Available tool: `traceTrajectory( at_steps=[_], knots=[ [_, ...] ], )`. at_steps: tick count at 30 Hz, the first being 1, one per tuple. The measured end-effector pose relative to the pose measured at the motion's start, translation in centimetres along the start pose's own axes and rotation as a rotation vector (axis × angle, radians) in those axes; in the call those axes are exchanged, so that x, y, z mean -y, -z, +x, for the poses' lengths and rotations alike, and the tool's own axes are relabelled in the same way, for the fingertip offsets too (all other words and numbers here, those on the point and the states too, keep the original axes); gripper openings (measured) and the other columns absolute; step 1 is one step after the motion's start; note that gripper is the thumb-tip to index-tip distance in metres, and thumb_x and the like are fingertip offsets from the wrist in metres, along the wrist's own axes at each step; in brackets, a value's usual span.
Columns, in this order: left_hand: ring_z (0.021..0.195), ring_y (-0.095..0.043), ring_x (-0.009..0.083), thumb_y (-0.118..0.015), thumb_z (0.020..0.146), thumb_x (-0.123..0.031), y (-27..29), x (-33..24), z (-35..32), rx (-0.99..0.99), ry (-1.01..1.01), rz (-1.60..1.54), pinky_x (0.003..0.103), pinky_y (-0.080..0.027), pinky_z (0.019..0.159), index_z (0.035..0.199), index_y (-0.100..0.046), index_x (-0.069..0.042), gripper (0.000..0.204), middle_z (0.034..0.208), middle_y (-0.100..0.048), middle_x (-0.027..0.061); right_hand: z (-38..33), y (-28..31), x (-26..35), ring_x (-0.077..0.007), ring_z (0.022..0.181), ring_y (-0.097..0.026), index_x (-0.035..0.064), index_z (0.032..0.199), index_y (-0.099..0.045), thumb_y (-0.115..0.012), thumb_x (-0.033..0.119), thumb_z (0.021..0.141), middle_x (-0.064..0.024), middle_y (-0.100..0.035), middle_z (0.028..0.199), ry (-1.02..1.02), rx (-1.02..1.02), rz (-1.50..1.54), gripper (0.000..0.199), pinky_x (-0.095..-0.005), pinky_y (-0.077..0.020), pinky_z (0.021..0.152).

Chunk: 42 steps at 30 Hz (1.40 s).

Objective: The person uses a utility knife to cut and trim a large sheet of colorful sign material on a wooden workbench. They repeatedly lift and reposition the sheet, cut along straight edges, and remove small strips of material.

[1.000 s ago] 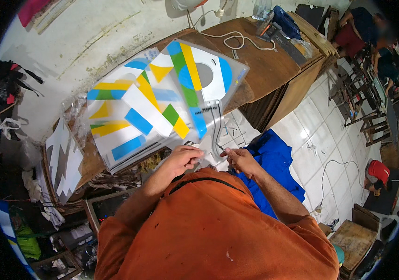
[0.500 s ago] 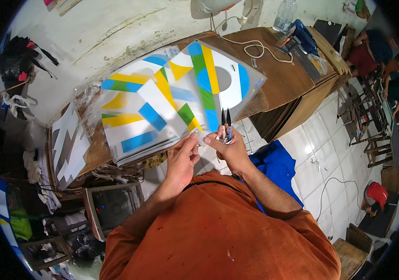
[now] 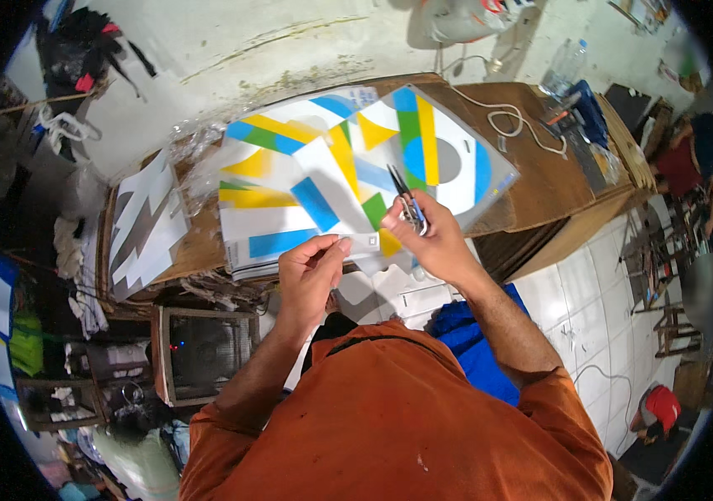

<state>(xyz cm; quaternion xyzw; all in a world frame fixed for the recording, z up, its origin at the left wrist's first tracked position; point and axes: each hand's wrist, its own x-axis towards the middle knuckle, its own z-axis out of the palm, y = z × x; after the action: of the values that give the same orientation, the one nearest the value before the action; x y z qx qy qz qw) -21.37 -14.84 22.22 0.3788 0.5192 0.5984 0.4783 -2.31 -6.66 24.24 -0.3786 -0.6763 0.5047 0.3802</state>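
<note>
My left hand (image 3: 313,271) is closed, thumb and fingertips pinched on a small white strip (image 3: 365,240) that sticks out to the right and bears a small square mark. Whether the strip is loose or part of a sheet below, I cannot tell. In my right hand (image 3: 433,242) is a pair of scissors (image 3: 405,196) with dark blades, pointing up and to the left. Beneath and beyond both hands lie overlapping printed sheets (image 3: 277,173) in white, blue, yellow and green. One clear-edged sheet (image 3: 450,117) at the right has a grey round shape.
The sheets rest on a brown wooden table (image 3: 532,188) against a stained wall. A white cable (image 3: 511,125) and plastic bottle (image 3: 563,71) are at its far right. White jagged cut sheets (image 3: 152,225) lean at left. Blue cloth (image 3: 477,342) hangs below right; people are at far right.
My hands have drawn apart, the right one moving up and right with the scissors, whose blades now tilt left. The left still pinches. The whole view has shifted.
</note>
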Motion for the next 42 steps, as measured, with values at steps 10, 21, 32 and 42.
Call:
traceTrajectory(
  at_steps=[10, 21, 32, 42],
  knots=[
    [0.081, -0.065, 0.0146, -0.065, 0.092, -0.011, 8.8, 1.6, 3.0, -0.433, -0.026, -0.312, 0.029, -0.053, 0.067, 0.103, -0.065, -0.001, 0.015, 0.087, -0.066, 0.0055, 1.9, -11.2, -2.9, -0.0077, 0.083, -0.042, 0.003, 0.135, -0.05, -0.043, 0.031, 0.104, 0.0014, -0.049, 0.092, -0.517, 0.34, 0.725, 0.043, -0.0226, -0.0361, 0.067],
    [0.068, -0.057, 0.0082, -0.063, 0.094, -0.016, 31.2, 3.8, 11.9, -0.779, 0.042, -0.417, 0.023, -0.047, 0.057, 0.094, -0.065, -0.003, 0.013, 0.079, -0.061, 0.0005, 13.9, -30.7, -6.0, -0.0041, 0.07, -0.037, 0.011, 0.13, -0.057, -0.044, 0.035, 0.104, 0.0037, -0.045, 0.089, -0.661, 0.461, 0.465, 0.038, -0.0204, -0.0356, 0.062],
    [0.075, -0.06, 0.0138, -0.066, 0.092, -0.017, 45.3, 6.4, 20.3, -0.839, 0.339, -0.496, 0.03, -0.053, 0.067, 0.092, -0.061, -0.003, 0.015, 0.084, -0.061, 0.0044, 24.1, -47.4, -10.4, -0.0068, 0.066, -0.049, 0.0049, 0.104, -0.067, -0.051, 0.045, 0.099, 0.0017, -0.055, 0.078, -0.786, 0.372, 0.304, 0.043, -0.0245, -0.0429, 0.055],
    [0.077, -0.064, 0.017, -0.061, 0.094, -0.011, 46.7, 7.7, 22.5, -0.773, 0.35, -0.499, 0.031, -0.057, 0.074, 0.093, -0.061, 0.003, 0.014, 0.087, -0.063, 0.0076, 27.1, -51.0, -11.1, -0.0108, 0.067, -0.051, -0.0012, 0.094, -0.065, -0.052, 0.038, 0.099, -0.0023, -0.059, 0.072, -0.786, 0.212, 0.152, 0.042, -0.028, -0.0421, 0.056]
  ],
)
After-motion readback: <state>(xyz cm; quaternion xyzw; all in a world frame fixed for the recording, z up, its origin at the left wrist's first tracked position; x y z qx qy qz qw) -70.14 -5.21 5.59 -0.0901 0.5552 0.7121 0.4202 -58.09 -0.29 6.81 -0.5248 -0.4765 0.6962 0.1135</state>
